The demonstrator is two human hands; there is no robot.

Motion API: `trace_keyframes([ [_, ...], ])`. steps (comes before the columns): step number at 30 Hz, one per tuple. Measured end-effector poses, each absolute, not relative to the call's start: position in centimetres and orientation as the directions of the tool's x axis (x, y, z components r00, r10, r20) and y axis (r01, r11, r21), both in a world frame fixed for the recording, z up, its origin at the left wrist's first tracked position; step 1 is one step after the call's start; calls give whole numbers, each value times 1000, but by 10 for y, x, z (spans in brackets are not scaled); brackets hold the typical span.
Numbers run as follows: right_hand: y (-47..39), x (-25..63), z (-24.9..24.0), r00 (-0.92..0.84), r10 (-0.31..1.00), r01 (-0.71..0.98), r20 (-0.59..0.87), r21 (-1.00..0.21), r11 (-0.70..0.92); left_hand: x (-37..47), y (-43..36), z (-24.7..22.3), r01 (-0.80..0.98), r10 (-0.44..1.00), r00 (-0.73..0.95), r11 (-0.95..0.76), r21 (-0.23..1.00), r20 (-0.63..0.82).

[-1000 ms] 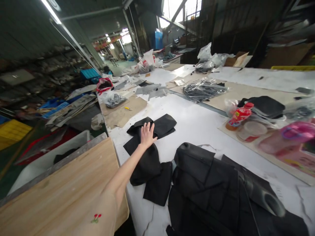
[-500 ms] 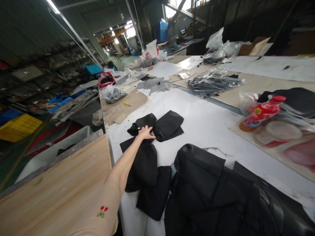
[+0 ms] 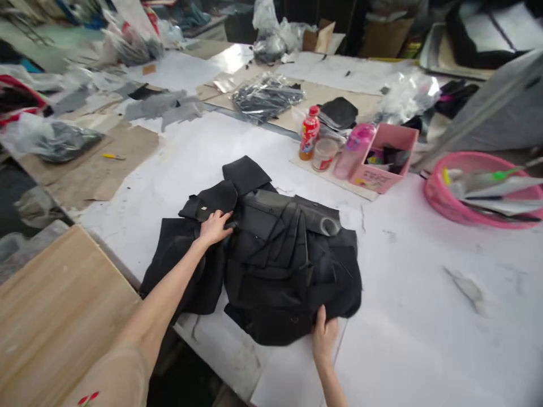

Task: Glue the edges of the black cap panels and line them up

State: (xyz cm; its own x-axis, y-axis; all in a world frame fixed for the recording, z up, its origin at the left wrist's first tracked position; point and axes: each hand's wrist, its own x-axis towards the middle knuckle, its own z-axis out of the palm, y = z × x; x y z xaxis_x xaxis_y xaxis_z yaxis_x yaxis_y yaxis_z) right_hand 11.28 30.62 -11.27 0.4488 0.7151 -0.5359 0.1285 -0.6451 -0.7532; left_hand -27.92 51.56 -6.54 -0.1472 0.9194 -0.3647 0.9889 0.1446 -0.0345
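A heap of black fabric pieces (image 3: 271, 265) lies on the white-covered table (image 3: 407, 282). My left hand (image 3: 215, 227) rests at the heap's left side, its fingers closed on a small black piece (image 3: 216, 200) with a white mark. Below that hand, more black pieces (image 3: 169, 243) spread toward the table edge. My right hand (image 3: 325, 333) is at the near right edge of the heap, thumb on top and the other fingers partly hidden, gripping the black fabric.
Beyond the heap stand a red-capped bottle (image 3: 309, 133), a clear tub (image 3: 325, 154) and a pink box (image 3: 384, 158). A pink basket (image 3: 439, 209) sits at the right. A wooden board (image 3: 68, 316) is at the left, a yellow cutter (image 3: 113, 156) farther back.
The view has swung right. My right hand has come into view at the large heap. The pieces under my left hand have moved against the heap, which now looks more gathered.
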Motion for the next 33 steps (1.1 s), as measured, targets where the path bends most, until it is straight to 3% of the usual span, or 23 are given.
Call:
trace_keyframes([
  [10,273,156,-109,279,747,-105,-603,-793,-601,-193,466,-55,994,928,-108,92,-62,-357],
  [14,246,199,-106,126,799,-134,-587,-809,-573,-195,433,-35,987,953,-152,134,-83,-261],
  [16,227,231,-113,173,833,19,-525,-844,-536,-199,404,-27,956,953,-286,275,-104,-105],
  [18,211,266,-125,221,863,195,-454,-847,-495,-199,373,-29,846,850,-527,527,-76,29],
  [21,194,308,-140,218,908,362,-357,-835,-415,-191,344,-46,637,637,-771,771,-22,-2],
  [28,193,319,-146,122,992,571,37,-820,-40,-170,353,-62,697,697,-702,715,63,-145],
  [33,191,322,-142,102,991,570,91,-821,17,-147,270,-36,769,774,-624,633,92,-107],
])
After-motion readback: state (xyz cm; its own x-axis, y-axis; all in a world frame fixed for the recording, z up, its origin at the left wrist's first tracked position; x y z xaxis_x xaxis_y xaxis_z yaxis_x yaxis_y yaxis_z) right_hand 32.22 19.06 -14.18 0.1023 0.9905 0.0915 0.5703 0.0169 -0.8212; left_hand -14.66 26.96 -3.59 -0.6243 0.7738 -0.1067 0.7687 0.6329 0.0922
